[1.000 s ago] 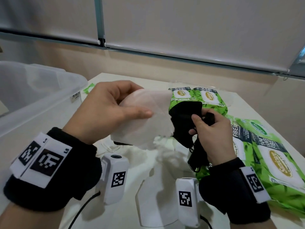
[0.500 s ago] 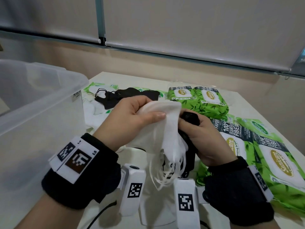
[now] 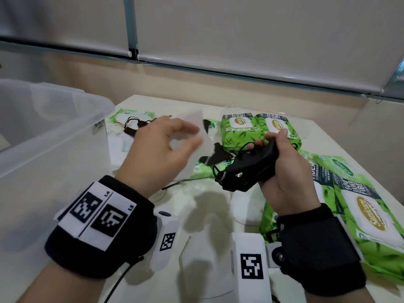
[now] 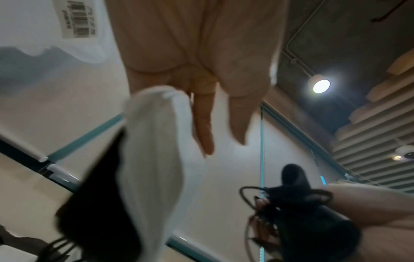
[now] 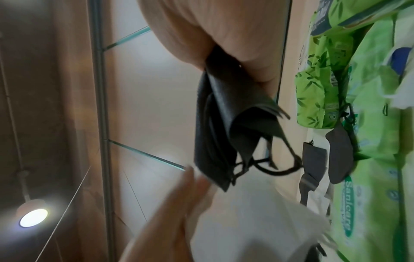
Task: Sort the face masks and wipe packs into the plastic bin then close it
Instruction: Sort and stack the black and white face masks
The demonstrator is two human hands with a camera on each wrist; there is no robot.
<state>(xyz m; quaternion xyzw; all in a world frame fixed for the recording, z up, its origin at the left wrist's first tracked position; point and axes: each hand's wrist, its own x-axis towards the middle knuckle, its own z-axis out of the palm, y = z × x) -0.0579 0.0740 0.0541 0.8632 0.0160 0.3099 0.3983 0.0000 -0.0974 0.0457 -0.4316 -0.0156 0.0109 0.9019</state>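
Observation:
My left hand [image 3: 185,136] hovers over the table with fingers spread and straight. A blurred white face mask [image 3: 193,125] floats just past its fingertips; in the left wrist view the white mask [image 4: 154,159] hangs beside the straight fingers [image 4: 201,127]. My right hand [image 3: 269,141] grips a folded bunch of black masks [image 3: 249,171] with ear loops dangling, also seen in the right wrist view as black masks [image 5: 224,124]. The clear plastic bin [image 3: 54,132] stands open at the left. Green wipe packs [image 3: 238,132] lie behind the hands.
More wipe packs [image 3: 371,215] are stacked along the table's right edge. Loose black masks [image 3: 131,127] and white masks [image 3: 120,143] lie near the bin's corner. Another black mask [image 3: 216,152] rests on a small pack. A wall with blinds rises behind the table.
The hands were pressed together around the white masks; now they are apart. My left fingers have spread and the white mask has moved up and away. My right hand keeps the black masks.

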